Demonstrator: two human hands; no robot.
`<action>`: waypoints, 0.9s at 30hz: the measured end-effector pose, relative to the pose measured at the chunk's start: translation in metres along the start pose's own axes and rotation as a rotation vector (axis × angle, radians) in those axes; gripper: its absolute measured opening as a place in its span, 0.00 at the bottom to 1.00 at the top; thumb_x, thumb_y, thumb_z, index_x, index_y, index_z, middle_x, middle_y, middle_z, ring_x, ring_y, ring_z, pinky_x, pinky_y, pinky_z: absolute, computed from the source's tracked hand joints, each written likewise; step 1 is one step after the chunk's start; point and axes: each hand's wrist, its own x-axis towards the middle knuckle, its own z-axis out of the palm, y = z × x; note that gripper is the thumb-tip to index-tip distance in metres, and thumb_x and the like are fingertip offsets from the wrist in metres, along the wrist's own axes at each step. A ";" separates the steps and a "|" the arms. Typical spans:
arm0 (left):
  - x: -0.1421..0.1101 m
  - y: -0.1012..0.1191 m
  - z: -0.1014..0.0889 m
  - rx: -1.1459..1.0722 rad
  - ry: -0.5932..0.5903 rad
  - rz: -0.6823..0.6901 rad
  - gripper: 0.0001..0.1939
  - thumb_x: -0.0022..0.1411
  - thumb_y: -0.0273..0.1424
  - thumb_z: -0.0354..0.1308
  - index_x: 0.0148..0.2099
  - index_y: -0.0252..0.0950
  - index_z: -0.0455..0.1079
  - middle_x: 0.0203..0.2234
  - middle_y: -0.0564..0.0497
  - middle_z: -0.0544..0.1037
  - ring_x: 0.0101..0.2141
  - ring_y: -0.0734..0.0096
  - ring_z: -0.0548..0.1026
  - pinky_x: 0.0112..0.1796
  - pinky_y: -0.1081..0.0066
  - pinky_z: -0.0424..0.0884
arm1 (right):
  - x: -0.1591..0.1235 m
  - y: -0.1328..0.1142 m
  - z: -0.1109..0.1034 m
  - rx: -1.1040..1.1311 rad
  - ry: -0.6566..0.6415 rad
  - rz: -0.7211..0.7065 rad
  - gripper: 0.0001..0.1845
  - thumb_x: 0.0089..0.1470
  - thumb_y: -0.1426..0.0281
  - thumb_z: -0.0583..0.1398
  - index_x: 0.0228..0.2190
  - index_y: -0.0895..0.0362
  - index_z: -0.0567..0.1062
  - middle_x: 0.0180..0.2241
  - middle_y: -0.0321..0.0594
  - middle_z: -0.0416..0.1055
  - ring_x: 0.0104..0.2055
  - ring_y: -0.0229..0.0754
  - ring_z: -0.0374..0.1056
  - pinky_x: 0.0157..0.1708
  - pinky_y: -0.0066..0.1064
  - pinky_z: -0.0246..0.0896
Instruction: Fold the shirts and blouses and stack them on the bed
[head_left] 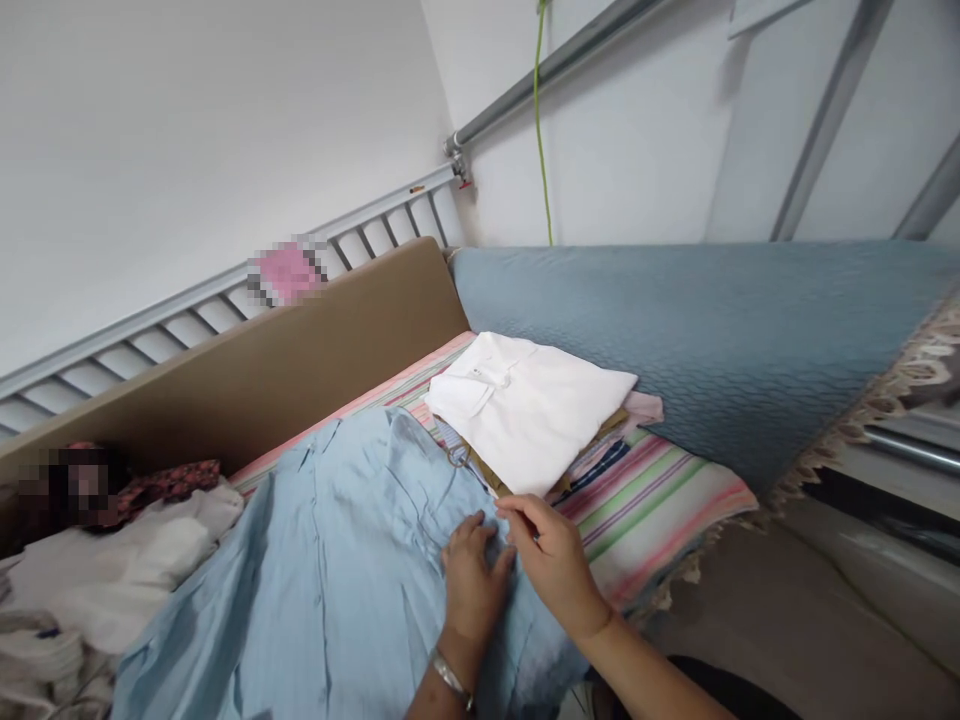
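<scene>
Here the light blue garment (330,560) is lying spread over the bed, its long axis running from the near edge, by the person, away toward the brown headboard (322,345); its button line is pointing the same way, and its right edge is reaching up to the folded pile. The left hand (474,575) is pressing down on that right side, fingers slightly apart, a silver bracelet (450,678) circling its wrist. Just beside it, the right hand (553,560) is hovering close over the cloth's edge, thumb and forefinger curling toward each other; whether they are actually gripping fabric, I can't quite tell from this angle. Beyond the hands, the striped sheet (675,500) is bearing a stack of clothes: a folded white shirt (540,400) is sitting on top, with brown, dark checked and pink layers peeking out below. Over at left, crumpled white clothes (127,570) are lying bunched.
</scene>
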 end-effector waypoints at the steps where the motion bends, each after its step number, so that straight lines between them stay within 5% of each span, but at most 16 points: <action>1: -0.003 0.001 0.001 0.021 -0.017 0.016 0.21 0.53 0.36 0.57 0.49 0.35 0.70 0.54 0.40 0.68 0.56 0.52 0.61 0.56 0.50 0.55 | -0.001 0.000 -0.003 0.002 0.013 0.017 0.10 0.58 0.68 0.52 0.35 0.55 0.73 0.34 0.39 0.74 0.37 0.40 0.71 0.38 0.29 0.65; 3: -0.008 0.003 0.004 0.055 -0.028 0.026 0.26 0.51 0.35 0.58 0.53 0.34 0.66 0.57 0.40 0.64 0.59 0.52 0.57 0.58 0.48 0.49 | -0.002 -0.002 -0.011 -0.002 0.053 0.054 0.10 0.57 0.67 0.52 0.35 0.54 0.73 0.33 0.38 0.74 0.34 0.39 0.71 0.36 0.29 0.65; 8: -0.012 0.004 0.012 0.041 0.026 -0.009 0.14 0.56 0.29 0.51 0.46 0.35 0.69 0.55 0.41 0.67 0.59 0.56 0.58 0.58 0.48 0.48 | 0.000 -0.006 -0.041 -0.122 0.080 0.174 0.13 0.55 0.64 0.52 0.35 0.54 0.74 0.31 0.38 0.75 0.32 0.40 0.70 0.34 0.29 0.62; 12: -0.007 0.003 0.012 0.000 0.070 0.005 0.08 0.56 0.26 0.50 0.36 0.36 0.70 0.50 0.42 0.72 0.55 0.57 0.63 0.55 0.50 0.54 | 0.002 -0.001 -0.060 -0.442 -0.208 0.392 0.14 0.54 0.61 0.52 0.31 0.53 0.75 0.31 0.37 0.76 0.33 0.42 0.70 0.31 0.30 0.58; 16: -0.003 0.005 0.011 -0.006 0.103 0.000 0.08 0.56 0.24 0.48 0.28 0.36 0.67 0.44 0.43 0.75 0.48 0.61 0.70 0.51 0.55 0.60 | -0.002 0.007 -0.055 -0.665 -0.496 0.465 0.15 0.48 0.58 0.57 0.33 0.54 0.75 0.36 0.42 0.76 0.38 0.46 0.70 0.31 0.31 0.55; 23: -0.017 0.025 0.007 0.063 0.031 -0.019 0.12 0.53 0.32 0.54 0.41 0.36 0.67 0.52 0.41 0.69 0.56 0.53 0.61 0.55 0.47 0.53 | -0.004 0.013 -0.034 -0.760 -0.650 0.413 0.07 0.49 0.68 0.55 0.29 0.54 0.74 0.34 0.42 0.76 0.38 0.45 0.70 0.30 0.30 0.51; 27: -0.019 0.033 0.007 0.106 -0.062 -0.087 0.14 0.52 0.25 0.49 0.42 0.38 0.68 0.55 0.44 0.66 0.59 0.53 0.56 0.57 0.43 0.44 | -0.003 0.016 -0.032 -0.785 -0.650 0.399 0.09 0.51 0.70 0.53 0.28 0.56 0.73 0.33 0.44 0.75 0.38 0.47 0.71 0.30 0.31 0.51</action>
